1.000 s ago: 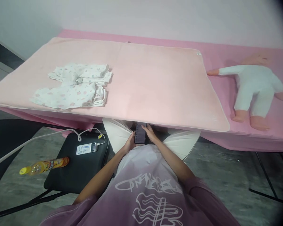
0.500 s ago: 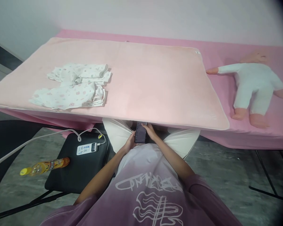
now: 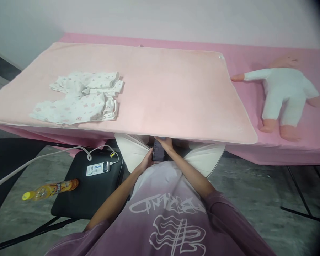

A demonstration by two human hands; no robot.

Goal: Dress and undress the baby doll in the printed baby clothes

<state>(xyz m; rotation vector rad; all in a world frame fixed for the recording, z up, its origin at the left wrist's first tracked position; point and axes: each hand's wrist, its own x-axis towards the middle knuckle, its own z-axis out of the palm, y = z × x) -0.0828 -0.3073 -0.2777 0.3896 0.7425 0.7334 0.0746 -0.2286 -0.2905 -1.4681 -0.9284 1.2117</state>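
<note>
A phone (image 3: 158, 154) sits upright in the person's lap, just under the near edge of the table (image 3: 282, 156), and both hands are on it. The left hand (image 3: 146, 161) cups its left side with the fingers wrapped around the edge, while the right hand (image 3: 167, 145) covers its top and right side with the fingers curled over it; the screen faces the person and shows rows of text too small to read. The hands rest between the person's pale trouser legs, above a purple-and-white shirt with white printed lettering. On the table lies a light pink blanket (image 3: 176, 92), spread flat over a darker pink sheet. Toward the far left of the blanket is a small heap of white baby clothes (image 3: 78, 97) with a tiny printed pattern, loosely folded. On the right, off the blanket and on the sheet, a doll (image 3: 282, 94) in a white suit lies flat with one arm stretched toward the blanket's edge, its pink feet pointing to the near side. To the left of the person stands a black chair (image 3: 82, 195); on its seat lies a power bank (image 3: 97, 168) with a white cable plugged in, and an orange drink bottle (image 3: 49, 188) with a yellow cap lies on its side at the seat's left edge.
</note>
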